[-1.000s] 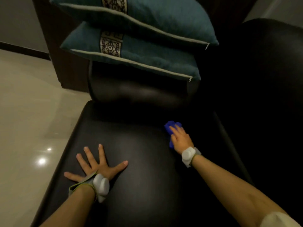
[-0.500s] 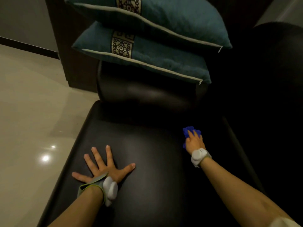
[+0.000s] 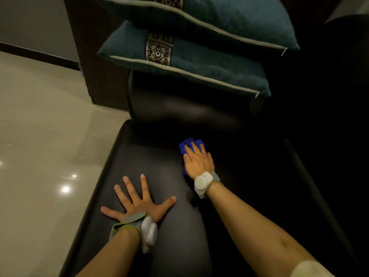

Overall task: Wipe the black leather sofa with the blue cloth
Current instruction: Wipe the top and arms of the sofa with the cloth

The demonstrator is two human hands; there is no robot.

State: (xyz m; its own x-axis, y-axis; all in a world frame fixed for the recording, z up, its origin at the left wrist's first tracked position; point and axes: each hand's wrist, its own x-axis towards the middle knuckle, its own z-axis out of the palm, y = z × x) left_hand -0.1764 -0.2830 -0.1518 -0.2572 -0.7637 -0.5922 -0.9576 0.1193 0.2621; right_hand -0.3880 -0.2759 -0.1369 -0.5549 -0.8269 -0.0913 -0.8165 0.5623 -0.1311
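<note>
A pale glossy floor (image 3: 40,136) is seen at the left, with ceiling lights being reflected in it; a dark wooden panel (image 3: 95,56) is standing behind the black leather sofa (image 3: 139,156), whose seat is filling the centre of the view.

On the near left part of the seat, the left hand (image 3: 137,204) is being laid flat, fingers spread wide and straight, nothing being held; a judgement is made that body weight is being braced on it. A grey strap with a white device (image 3: 148,232) is being worn on that wrist.

Further back, two teal cushions (image 3: 189,66) are being kept stacked on the sofa's rounded armrest (image 3: 189,110).

To the right, the blue cloth (image 3: 190,143) is being pressed against the seat leather, near the base of the armrest, by the right hand (image 3: 197,162). The fingers are lying extended over the cloth, which is showing beyond the fingertips and beside the palm; no curled grip is visible. A similar white device (image 3: 203,182) is being worn on the right wrist. The backrest at the far right is too dark for detail.

The step in hand is judged to be the wiping of the seat panel. For the next stroke, steady downward pressure and a flat palm are being called for, so that the cloth is dragged and not left behind. The seat's far right, the armrest and the backrest are judged outstanding.
</note>
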